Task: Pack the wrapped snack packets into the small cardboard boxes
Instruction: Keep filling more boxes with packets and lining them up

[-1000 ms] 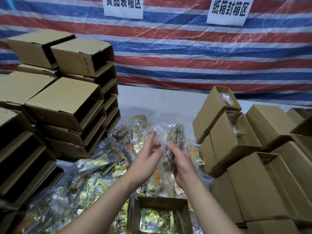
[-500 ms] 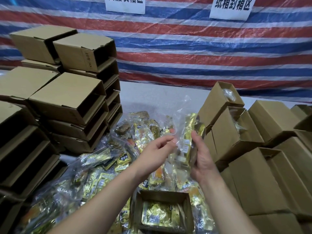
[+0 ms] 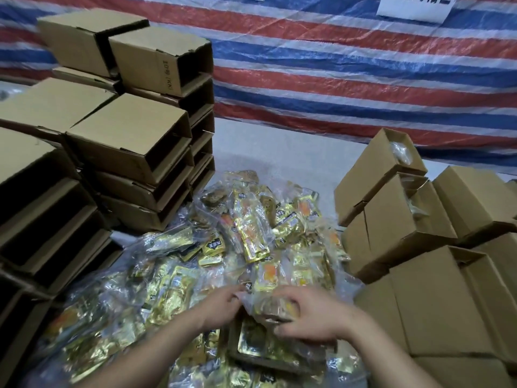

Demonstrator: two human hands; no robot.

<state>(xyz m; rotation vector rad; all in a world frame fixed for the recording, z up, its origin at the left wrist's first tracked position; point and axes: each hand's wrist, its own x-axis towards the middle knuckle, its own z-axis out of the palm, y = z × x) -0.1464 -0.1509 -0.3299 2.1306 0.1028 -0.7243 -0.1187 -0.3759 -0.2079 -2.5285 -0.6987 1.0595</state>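
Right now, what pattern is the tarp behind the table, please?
Red, white and blue stripes on the tarp, head view.

Lower centre: the clear-wrapped bundle of gold snack packets (image 3: pixel 270 306) I grip sits over my open cardboard box (image 3: pixel 268 348), which already contains a packet. Centre: loose heap of packets (image 3: pixel 251 233). Left: empty boxes (image 3: pixel 126 141) stacked; right: filled boxes (image 3: pixel 397 208).

A heap of snack packets (image 3: pixel 246 242) is spread over the middle of the table (image 3: pixel 293 152). A stack of empty boxes (image 3: pixel 131 141) is set to its left, and filled boxes (image 3: pixel 405 219) are piled to its right. An open box (image 3: pixel 268 351) is placed at the near edge of the heap. A tarpaulin (image 3: pixel 335 79) is hung behind everything.
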